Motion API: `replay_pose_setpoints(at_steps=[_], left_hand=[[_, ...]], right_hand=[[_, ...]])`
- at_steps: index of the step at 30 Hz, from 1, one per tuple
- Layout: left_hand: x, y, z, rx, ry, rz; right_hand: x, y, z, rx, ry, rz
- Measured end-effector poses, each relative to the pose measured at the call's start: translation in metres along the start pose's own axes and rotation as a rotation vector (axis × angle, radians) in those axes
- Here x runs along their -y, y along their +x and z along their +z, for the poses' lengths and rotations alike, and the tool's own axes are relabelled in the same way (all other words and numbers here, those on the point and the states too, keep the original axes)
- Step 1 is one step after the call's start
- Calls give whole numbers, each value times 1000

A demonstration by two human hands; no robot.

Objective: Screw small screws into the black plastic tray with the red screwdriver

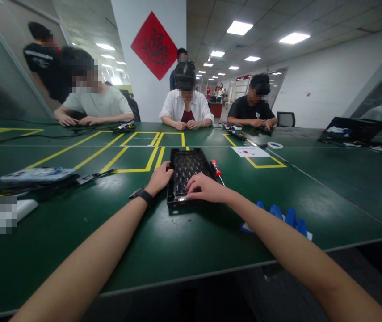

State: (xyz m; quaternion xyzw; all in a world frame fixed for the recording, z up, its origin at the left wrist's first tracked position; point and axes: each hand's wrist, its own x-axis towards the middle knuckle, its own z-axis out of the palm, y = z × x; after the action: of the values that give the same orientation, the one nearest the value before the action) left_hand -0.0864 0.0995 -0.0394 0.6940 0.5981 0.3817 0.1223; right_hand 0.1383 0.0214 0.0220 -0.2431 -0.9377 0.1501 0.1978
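A black rectangular case lies flat on the green table, its inside covered with rows of small dark shapes. My left hand, with a dark band on the wrist, grips the case's left side, thumb over the rim. Over the near right part of the case, my right hand has its fingers pinched together; whatever is between the fingertips is too small to make out. Just beside those fingertips a small bright spot shows at the near end of the case. A red-handled screwdriver rests against the right of the case.
Blue gloves lie by my right forearm. A light blue flat box and cables are at the left. Yellow tape outlines mark the table. A printed sheet and tape roll lie beyond. Several people sit opposite.
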Motion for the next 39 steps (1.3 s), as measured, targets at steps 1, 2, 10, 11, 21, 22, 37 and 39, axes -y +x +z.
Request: replay_pose_setpoints(at_steps=[1,2,10,11,21,22,37,39], left_hand=[[0,0,0,0,1,0],[0,0,0,0,3,-2],[2,1,2,-5,6,-2],[2,1,2,-8,7,-3],[-2,0,-1,-3,18,-6],[-2,0,-1,-3,18,-8],[-2,1,-1,2,-3,-17],[-1,1,0,4,-9,-22]], right_hand=[[0,0,0,17,-11,7],[-1,0,0,26,-16,12],[-1,1,2,-3,-4,37],[-1,1,2,5,-3,36],[-5,0,4,-8,22,37],[-5,0,4,-17,29,30],[-5,0,5,-20,-1,15],[-5,0,6,-24,-7,5]])
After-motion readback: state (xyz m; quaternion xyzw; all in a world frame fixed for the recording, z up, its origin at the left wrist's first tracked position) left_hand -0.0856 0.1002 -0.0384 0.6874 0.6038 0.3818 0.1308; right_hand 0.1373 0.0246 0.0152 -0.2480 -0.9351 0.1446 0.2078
